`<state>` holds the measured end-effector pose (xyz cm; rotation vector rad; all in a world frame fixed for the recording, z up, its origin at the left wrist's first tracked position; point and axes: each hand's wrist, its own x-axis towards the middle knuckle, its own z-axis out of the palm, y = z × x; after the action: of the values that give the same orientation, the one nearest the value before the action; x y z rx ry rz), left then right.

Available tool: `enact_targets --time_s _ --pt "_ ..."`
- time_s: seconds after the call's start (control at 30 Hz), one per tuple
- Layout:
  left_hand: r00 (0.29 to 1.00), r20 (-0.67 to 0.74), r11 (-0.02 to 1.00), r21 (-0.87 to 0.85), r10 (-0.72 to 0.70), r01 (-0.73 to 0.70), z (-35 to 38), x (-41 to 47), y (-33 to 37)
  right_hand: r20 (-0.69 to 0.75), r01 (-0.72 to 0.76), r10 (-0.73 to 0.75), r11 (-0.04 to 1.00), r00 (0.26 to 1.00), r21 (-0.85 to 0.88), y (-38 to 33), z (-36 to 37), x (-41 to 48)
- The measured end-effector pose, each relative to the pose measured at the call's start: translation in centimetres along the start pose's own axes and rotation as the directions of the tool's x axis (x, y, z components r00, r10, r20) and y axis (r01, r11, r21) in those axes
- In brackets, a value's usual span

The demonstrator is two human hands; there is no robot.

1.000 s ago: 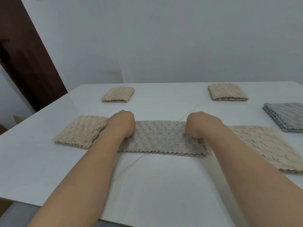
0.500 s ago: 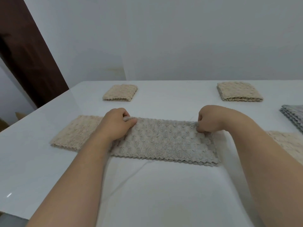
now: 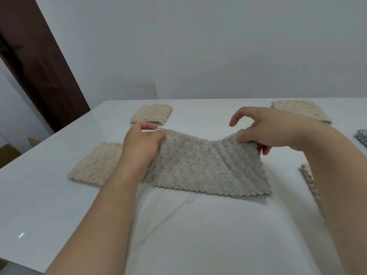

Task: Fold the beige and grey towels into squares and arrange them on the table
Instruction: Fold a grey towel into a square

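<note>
A long folded grey-beige towel (image 3: 202, 167) lies across the middle of the white table (image 3: 59, 211). Its far edge is lifted off the surface while its near scalloped edge rests on the table. My left hand (image 3: 142, 145) pinches the far left corner. My right hand (image 3: 266, 130) pinches the far right corner with thumb and fingers, the index finger raised. A folded beige towel (image 3: 95, 165) lies just left of my left wrist. Two folded beige squares sit further back, one at the left (image 3: 152, 114) and one at the right (image 3: 299, 112).
A grey towel stack (image 3: 361, 136) shows at the right edge, and part of another beige towel (image 3: 308, 175) lies behind my right forearm. A dark brown door (image 3: 35, 62) stands at the left beyond the table. A white wall runs behind the table.
Both hands have raised the towel's far edge off the table and drawn it toward me; before, they were pressing the towel flat. The view has shifted slightly left.
</note>
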<state>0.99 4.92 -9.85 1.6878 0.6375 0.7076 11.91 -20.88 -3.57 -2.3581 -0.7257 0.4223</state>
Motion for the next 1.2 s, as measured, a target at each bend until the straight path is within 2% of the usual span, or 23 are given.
enact_targets --time_s 0.23,0.37,0.43,0.53,0.63,0.77,1.2 --pt "0.989 -0.037 0.989 -0.031 0.140 -0.141 -0.1 -0.6 0.5 -0.030 0.238 -0.236 0.965 0.971 0.113 -3.6 0.9 -1.7" --pt "0.967 -0.030 0.966 -0.046 0.253 -0.254 0.2 -1.8 1.0 0.127 0.309 -0.334 0.933 0.934 0.184 -4.5 1.1 -2.2" --pt "0.949 -0.009 0.947 -0.058 0.315 -0.315 0.3 -2.4 1.2 0.173 0.332 -0.357 0.930 0.918 0.157 -4.8 1.3 -2.2" --pt "0.926 0.033 0.921 -0.120 0.376 -0.370 0.4 -3.0 1.6 0.041 0.387 -0.391 0.919 0.920 0.070 -5.2 2.1 -2.0" --pt "0.911 0.076 0.904 -0.182 0.405 -0.387 0.6 -3.6 1.9 -0.106 0.445 -0.447 0.894 0.888 -0.044 -5.5 3.1 -1.7" --pt "0.887 0.112 0.881 -0.223 0.448 -0.417 0.7 -4.1 2.1 -0.193 0.472 -0.496 0.868 0.847 -0.158 -5.6 4.1 -1.2" --pt "0.866 0.161 0.857 -0.312 0.474 -0.411 0.7 -4.9 2.3 -0.327 0.493 -0.499 0.863 0.803 -0.105 -5.7 5.1 -0.9"
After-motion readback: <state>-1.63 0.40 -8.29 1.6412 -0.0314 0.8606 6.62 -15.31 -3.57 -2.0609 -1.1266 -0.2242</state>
